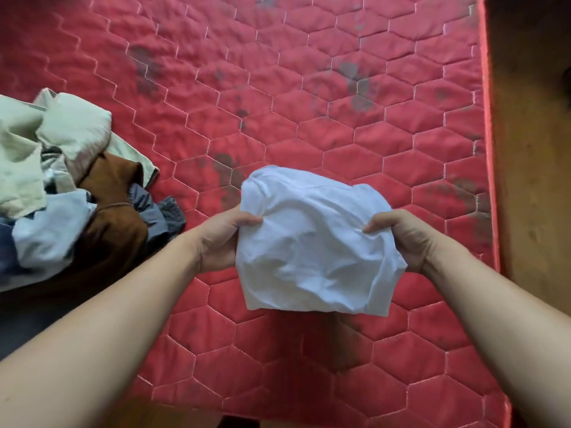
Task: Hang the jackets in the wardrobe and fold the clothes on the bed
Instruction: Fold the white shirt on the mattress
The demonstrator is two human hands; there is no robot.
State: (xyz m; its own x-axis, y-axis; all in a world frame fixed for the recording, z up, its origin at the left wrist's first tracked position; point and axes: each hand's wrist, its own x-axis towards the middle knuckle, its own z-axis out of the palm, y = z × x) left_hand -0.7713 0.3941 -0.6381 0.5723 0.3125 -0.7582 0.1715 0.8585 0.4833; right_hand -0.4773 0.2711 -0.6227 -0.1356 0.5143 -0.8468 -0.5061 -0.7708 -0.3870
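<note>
**White garment gripped in both hands over the bed**

Holding a crumpled white garment (312, 251) over the red quilted bed (278, 103), apparently clear of the mattress, with a dark shadow under its near edge. Gripping the left edge with the left hand (222, 239): fingers (247, 220) curled in, thumb on top, pinching the cloth. Gripping the right edge with the right hand (401, 239): thumb pressed into the fabric, remaining fingers tucked behind and hidden. Bunched into a rounded bundle between the two sets of fingers, lower edge hanging toward the person. Cannot tell what type of garment.

Left of the left fingers, apart from them: pile of unfolded clothes (61, 196) lying on the bed, running off the left frame edge. Within the pile:
- grey piece (157, 211) closest to the left fingers
- brown piece (114, 217) just beyond that
- light blue piece (49, 230) further left
- pale green piece (71, 128) farthest away, at the top

Beyond both sets of fingers: bare mattress, hexagon stitching, dark stains. Right of the right fingers: bed edge, then brown floor (531, 180).
</note>
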